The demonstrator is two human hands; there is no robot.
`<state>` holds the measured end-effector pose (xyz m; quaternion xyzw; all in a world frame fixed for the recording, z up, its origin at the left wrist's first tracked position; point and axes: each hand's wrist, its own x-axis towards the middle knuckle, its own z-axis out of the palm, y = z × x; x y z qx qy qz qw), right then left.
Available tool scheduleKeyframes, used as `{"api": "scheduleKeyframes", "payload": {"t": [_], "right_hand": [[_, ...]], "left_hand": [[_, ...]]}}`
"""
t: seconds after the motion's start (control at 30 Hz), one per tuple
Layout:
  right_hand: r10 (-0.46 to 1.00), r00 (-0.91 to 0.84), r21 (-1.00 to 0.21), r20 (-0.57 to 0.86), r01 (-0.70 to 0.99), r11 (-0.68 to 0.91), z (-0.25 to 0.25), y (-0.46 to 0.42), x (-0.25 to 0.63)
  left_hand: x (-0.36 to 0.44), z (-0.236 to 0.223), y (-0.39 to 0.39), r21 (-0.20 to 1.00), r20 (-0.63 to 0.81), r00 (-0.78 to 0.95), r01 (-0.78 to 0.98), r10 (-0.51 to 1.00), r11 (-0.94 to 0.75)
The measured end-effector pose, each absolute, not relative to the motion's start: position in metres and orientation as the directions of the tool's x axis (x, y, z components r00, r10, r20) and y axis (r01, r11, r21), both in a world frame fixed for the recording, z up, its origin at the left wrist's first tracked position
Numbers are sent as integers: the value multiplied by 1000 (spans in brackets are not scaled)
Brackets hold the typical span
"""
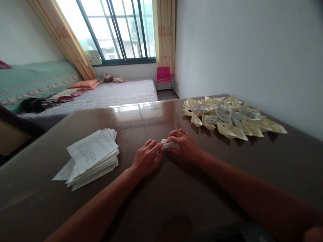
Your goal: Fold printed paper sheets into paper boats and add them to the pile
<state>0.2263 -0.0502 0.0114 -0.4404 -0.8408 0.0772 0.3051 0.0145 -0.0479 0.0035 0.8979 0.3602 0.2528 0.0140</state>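
Between my two hands is a small piece of folded paper [169,146], white and mostly covered by the fingers. My left hand [148,157] pinches its left side, fingertips close together. From the other side my right hand [183,146] grips it, with the fingers bent over the top. Both hands rest low over the brown table [156,201]. To the left lies a stack of printed paper sheets [93,154], its edges uneven. At the right, a cluster of folded paper boats [227,116], cream and some printed white, stands on the tabletop.
Beyond the table's far edge is a bed [126,90] with folded orange bedding [85,84] and soft toys. A pink chair [164,74] stands beneath the curtain by the window [118,30]. The white wall [242,50] runs along the right side.
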Motion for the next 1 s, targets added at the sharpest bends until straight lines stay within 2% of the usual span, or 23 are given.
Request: {"api": "scheduleKeyframes", "payload": {"t": [0.07,0.17,0.23,0.3,0.47,0.77,1.0], "right_hand": [[798,-415,-450,437,667,594,9,-48,226],[866,-362,-663,345,559,498,1,-44,226],[909,-313,-788,276,467,401,-3,-42,224],[926,-287,-847,244,403,348,-5,-41,222],[917,-336,-870,213,363,335,-4,-43,217],[875,-428,-888,227,279,366,-8,-43,216],[861,-478,-923,173,226,311,-10,-38,221]], "left_hand": [[16,2,-46,298,512,550,607,660,-737],[17,-3,-39,491,587,367,547,722,-678],[17,-7,-34,602,564,262,518,783,-607],[17,-10,-31,663,514,229,505,827,-552],[18,-12,-33,702,422,295,492,858,-514],[24,-14,-38,836,310,378,329,872,-439],[21,-8,-36,947,163,455,177,876,-268]]}}
